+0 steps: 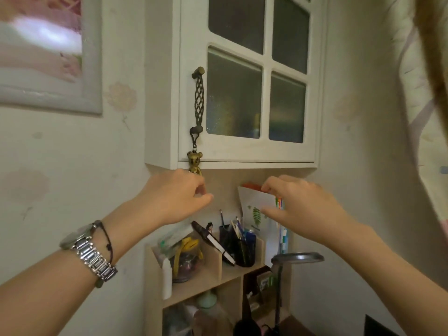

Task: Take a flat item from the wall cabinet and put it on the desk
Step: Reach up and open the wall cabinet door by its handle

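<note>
Head view looks up at a white wall cabinet [247, 93] whose glass-paned door is closed, with a twisted metal handle [199, 100] and a small brass bear charm [194, 163] hanging from it. Just under the charm, the left hand [178, 195], with a metal watch [89, 251] on its wrist, has its fingers curled together; I cannot tell whether they grip anything. Below the cabinet, the right hand [303, 209] pinches a flat white card with a green leaf print [254, 204] between thumb and fingers, in front of coloured papers. Underneath stands a wooden desk organizer [213, 270] holding a pen cup [240, 246].
</note>
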A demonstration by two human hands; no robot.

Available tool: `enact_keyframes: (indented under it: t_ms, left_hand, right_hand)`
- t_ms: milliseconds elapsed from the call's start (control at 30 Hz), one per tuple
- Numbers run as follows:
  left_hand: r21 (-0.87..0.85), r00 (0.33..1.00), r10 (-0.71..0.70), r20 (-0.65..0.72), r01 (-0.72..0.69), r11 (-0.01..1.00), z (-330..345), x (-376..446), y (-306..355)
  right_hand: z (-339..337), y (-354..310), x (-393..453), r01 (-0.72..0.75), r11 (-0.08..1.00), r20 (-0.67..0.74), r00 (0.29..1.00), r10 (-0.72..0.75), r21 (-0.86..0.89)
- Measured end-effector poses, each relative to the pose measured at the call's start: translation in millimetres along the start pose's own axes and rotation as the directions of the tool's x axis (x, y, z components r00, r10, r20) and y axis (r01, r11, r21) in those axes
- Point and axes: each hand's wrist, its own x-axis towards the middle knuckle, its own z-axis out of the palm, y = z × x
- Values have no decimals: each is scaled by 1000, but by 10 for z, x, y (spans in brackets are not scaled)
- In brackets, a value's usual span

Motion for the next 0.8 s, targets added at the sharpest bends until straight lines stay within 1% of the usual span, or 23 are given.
enact_keyframes:
  t_ms: [100, 267, 333, 367, 433, 500, 633, 733, 800]
  left_hand:
    - [6, 994, 25, -105, -25, 1000, -10, 233, -326]
    - [37, 965, 94, -245, -88, 995, -81, 625, -792]
    - [32, 932, 127, -340, -123, 992, -77, 752, -925]
    - [34, 905, 152, -397, -151, 988, -61, 806, -975]
    - [82, 858, 211, -468, -196, 977, -11, 896, -1046]
    - [135, 836, 248, -490, -208, 969, 59, 967, -1095]
    - [178, 856, 225, -466, -158, 971, 238, 1009, -1120]
    - [186, 847, 215, -486, -140, 972, 371, 1036, -1106]
    - [191, 841, 205, -500, -124, 974, 429, 1065, -1106]
  right_hand:
    - [84, -225, 487, 23, 999, -49, 999, -22, 34]
    - [125, -568, 1162, 30, 996, -223, 975, -10, 85]
    - [124, -689, 1362, 21, 992, -308, 951, 19, 126]
    - [124, -742, 1447, 16, 989, -344, 938, 37, 149]
    - [130, -822, 1588, 7, 985, -398, 915, 64, 175]
    - [150, -872, 1704, -7, 980, -430, 898, 94, 200]
    - [226, -927, 1872, -43, 966, -465, 871, 161, 254]
    - [274, -958, 1960, -51, 962, -503, 844, 185, 268]
    - [290, -958, 1998, -51, 952, -498, 843, 203, 302]
